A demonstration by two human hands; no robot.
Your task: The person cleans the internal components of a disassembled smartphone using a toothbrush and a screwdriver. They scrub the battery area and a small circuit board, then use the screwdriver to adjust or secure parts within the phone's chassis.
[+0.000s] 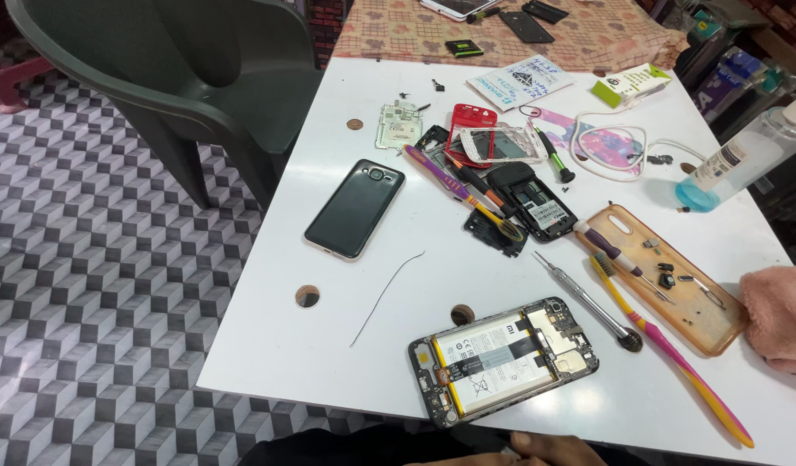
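Note:
An opened phone (504, 359) with its back off, battery and board showing, lies near the table's front edge. Just below it, a few fingers of my left hand (549, 449) show at the bottom edge; nothing can be seen in them. At the right edge a fuzzy pink sleeve (782, 315) rests on the table and covers my right hand, beside an orange phone case (696, 324) that holds small screws and parts. A metal screwdriver (588, 302) and a pink and yellow toothbrush (674, 358) lie between the phone and the case.
On the white table (329, 345) lie a dark phone face down (355, 209), a thin wire (385, 298), a heap of phone parts and tools (502, 190), a circuit board (398, 125), a white cable (609, 142) and a bottle with blue liquid (739, 160). A grey chair (182, 78) stands at the left.

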